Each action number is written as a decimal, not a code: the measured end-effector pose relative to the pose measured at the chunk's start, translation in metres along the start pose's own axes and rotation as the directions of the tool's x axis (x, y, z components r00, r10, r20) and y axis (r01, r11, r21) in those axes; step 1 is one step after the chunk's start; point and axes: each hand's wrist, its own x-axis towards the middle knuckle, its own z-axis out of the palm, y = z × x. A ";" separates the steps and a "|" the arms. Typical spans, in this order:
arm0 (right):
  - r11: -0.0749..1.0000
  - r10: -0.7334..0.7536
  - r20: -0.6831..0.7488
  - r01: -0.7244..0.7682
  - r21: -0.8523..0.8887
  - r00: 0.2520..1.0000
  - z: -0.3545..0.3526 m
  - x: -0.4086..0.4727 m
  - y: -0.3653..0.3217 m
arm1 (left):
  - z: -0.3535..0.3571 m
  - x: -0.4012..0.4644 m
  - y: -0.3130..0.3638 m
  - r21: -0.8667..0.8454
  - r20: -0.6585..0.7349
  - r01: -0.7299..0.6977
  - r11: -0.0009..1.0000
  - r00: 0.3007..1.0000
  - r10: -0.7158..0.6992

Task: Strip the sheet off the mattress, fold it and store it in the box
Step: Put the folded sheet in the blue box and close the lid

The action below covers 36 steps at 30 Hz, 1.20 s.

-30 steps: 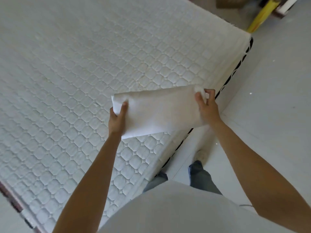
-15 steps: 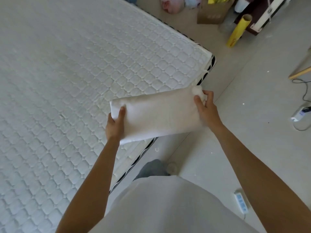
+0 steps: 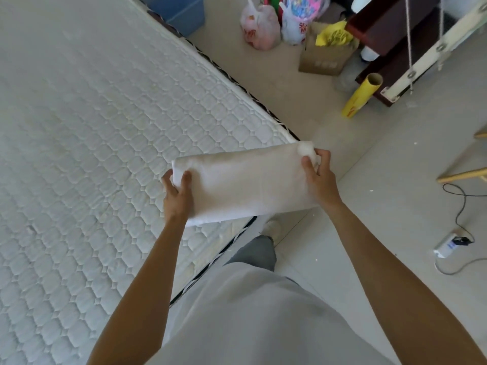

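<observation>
We hold the sheet [image 3: 245, 185] as a compact folded rectangle, lifted in front of us over the near corner of the mattress [image 3: 105, 154]. Our left hand [image 3: 176, 196] grips its left end, thumb on top and fingers curled underneath. Our right hand [image 3: 320, 177] pinches the right end, where a small bunched tuft of cloth pokes out between thumb and fingers.

By our reading, 2 of the 3 steps are done: the mattress lies bare, its quilted top uncovered, and the sheet is folded down to a carrying size. Only storing is left. A blue box [image 3: 181, 9] stands on the floor [image 3: 395, 206] past the far side of the mattress, mostly cut off by the top edge of the view; it may be the target, though we cannot tell whether it is open. Bags [image 3: 279, 25] and a yellow roll [image 3: 362, 96] sit further right, well apart from us. The loose tuft at the right end could unfold during the carry, so a firmer tuck seems wise.
</observation>
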 end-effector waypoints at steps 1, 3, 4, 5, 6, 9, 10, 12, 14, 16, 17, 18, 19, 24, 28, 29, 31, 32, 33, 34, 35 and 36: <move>1.000 0.000 -0.001 0.000 -0.002 1.000 -0.011 0.020 -0.004 | 0.014 0.007 0.015 -0.018 0.009 0.006 1.000 1.000 -0.006; 1.000 -0.016 0.007 0.016 -0.022 1.000 -0.037 0.068 -0.013 | 0.044 0.022 0.047 -0.068 0.028 0.004 0.998 1.000 -0.002; 0.999 -0.021 0.023 0.022 -0.028 1.000 -0.048 0.090 -0.017 | 0.059 0.030 0.060 -0.093 0.035 0.009 0.996 0.999 -0.006; 0.999 -0.030 0.037 0.031 -0.033 0.999 -0.060 0.115 -0.020 | 0.075 0.037 0.075 -0.118 0.043 0.020 0.993 0.999 -0.015; 0.998 -0.039 0.049 0.041 -0.041 0.998 -0.071 0.137 -0.022 | 0.091 0.042 0.088 -0.137 0.060 0.027 0.990 0.998 -0.019; 0.995 -0.057 0.087 0.063 -0.071 0.995 -0.105 0.213 -0.025 | 0.146 0.063 0.127 -0.208 0.068 0.051 0.977 0.997 -0.037; 0.994 -0.068 0.104 0.077 -0.081 0.992 -0.112 0.228 -0.025 | 0.157 0.065 0.136 -0.213 0.066 0.051 0.976 0.997 -0.037; 0.990 -0.093 0.152 0.108 -0.094 0.984 -0.137 0.282 -0.029 | 0.197 0.081 0.168 -0.229 0.039 0.055 0.972 0.998 -0.047; 0.990 -0.095 0.198 0.113 -0.083 0.976 -0.159 0.331 -0.034 | 0.231 0.096 0.197 -0.249 0.007 0.055 0.967 0.998 -0.055; 0.990 -0.097 0.239 0.117 -0.072 0.966 -0.179 0.375 -0.042 | 0.263 0.105 0.224 -0.251 -0.029 0.048 0.967 0.998 -0.057; 0.990 -0.096 0.256 0.119 -0.076 0.962 -0.187 0.397 -0.046 | 0.279 0.110 0.237 -0.246 -0.048 0.047 0.968 0.997 -0.061; 0.990 -0.091 0.267 0.117 -0.080 0.959 -0.197 0.423 -0.050 | 0.296 0.118 0.251 -0.245 -0.070 0.059 0.968 0.994 -0.079; 0.989 -0.092 0.274 0.120 -0.088 0.957 -0.201 0.441 -0.053 | 0.308 0.123 0.261 -0.240 -0.084 0.073 0.968 0.992 -0.096; 0.969 -0.142 0.319 0.198 -0.150 0.937 -0.206 0.541 -0.097 | 0.350 0.171 0.309 -0.234 -0.217 0.110 0.966 0.963 -0.162; 0.959 -0.127 0.377 0.211 -0.190 0.917 -0.188 0.612 -0.129 | 0.364 0.225 0.343 -0.209 -0.278 0.116 0.971 0.945 -0.173; 0.960 -0.129 0.378 0.211 -0.184 0.917 -0.180 0.631 -0.136 | 0.364 0.243 0.352 -0.214 -0.289 0.116 0.970 0.941 -0.176; 0.962 -0.145 0.386 0.221 -0.161 0.911 -0.160 0.671 -0.157 | 0.362 0.282 0.373 -0.227 -0.301 0.115 0.967 0.936 -0.182; 0.959 -0.154 0.392 0.233 -0.162 0.907 -0.148 0.690 -0.170 | 0.358 0.303 0.385 -0.229 -0.301 0.116 0.966 0.936 -0.184; 0.956 -0.162 0.406 0.245 -0.163 0.900 -0.133 0.713 -0.187 | 0.353 0.329 0.399 -0.245 -0.310 0.112 0.963 0.932 -0.187; 0.955 -0.162 0.414 0.247 -0.162 0.896 -0.121 0.729 -0.203 | 0.347 0.350 0.410 -0.262 -0.310 0.106 0.959 0.932 -0.188; 0.957 -0.162 0.419 0.246 -0.153 0.894 -0.105 0.750 -0.222 | 0.339 0.375 0.424 -0.281 -0.303 0.108 0.954 0.933 -0.195; 0.960 -0.155 0.426 0.238 -0.149 0.891 -0.092 0.768 -0.240 | 0.332 0.397 0.437 -0.300 -0.283 0.112 0.947 0.938 -0.201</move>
